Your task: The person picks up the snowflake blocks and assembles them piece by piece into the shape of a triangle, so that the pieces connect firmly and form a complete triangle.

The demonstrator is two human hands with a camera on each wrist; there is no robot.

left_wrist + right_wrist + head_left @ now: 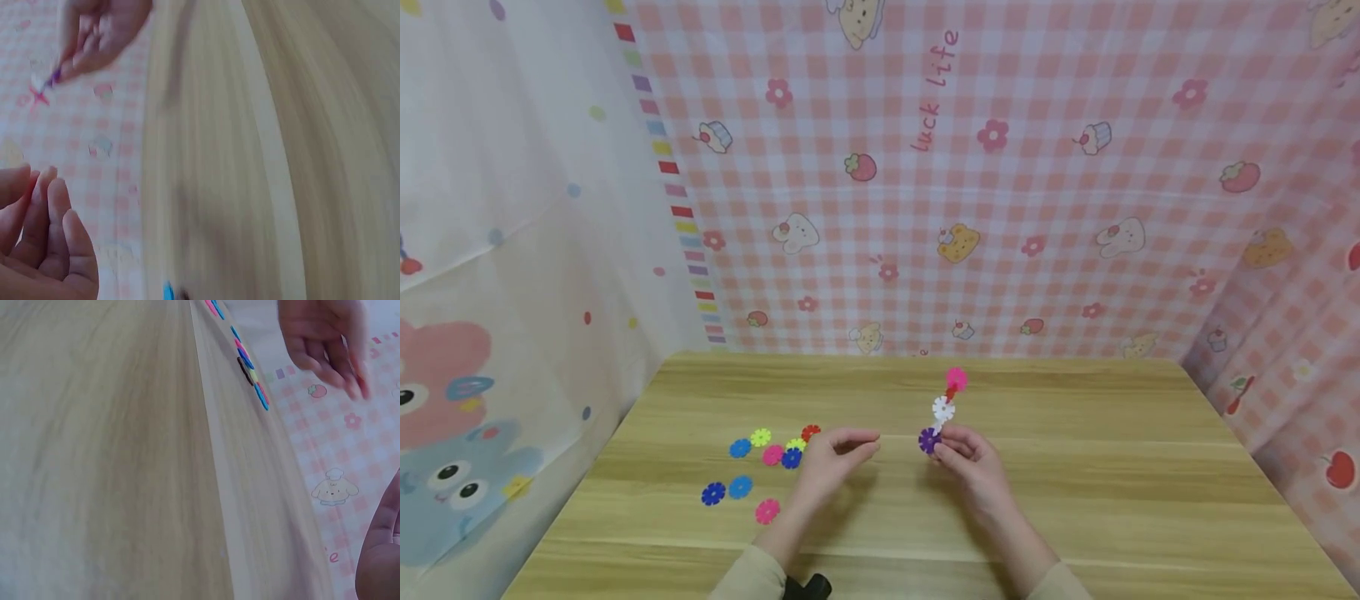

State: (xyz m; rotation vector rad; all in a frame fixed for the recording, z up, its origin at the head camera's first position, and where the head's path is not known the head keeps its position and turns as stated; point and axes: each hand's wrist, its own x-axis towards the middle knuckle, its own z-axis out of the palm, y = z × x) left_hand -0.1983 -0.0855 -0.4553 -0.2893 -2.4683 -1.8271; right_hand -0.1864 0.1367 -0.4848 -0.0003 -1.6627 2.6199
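Between thumb and fingers, my right hand pinches a purple notched disc. It is the lower end of a chain of interlocking plastic discs. A white disc, a red disc seen nearly edge-on and a pink disc follow upward. To its left, my left hand is held over the table, thumb and fingertips extended toward the chain with a gap before it. No piece shows between those fingers in the left wrist view, where the left hand is relaxed.
Left of the left hand, loose discs lie scattered on the wooden table: blue discs, a yellow disc, pink discs and a red disc, some overlapping. A patterned pink checked cloth hangs behind the table.
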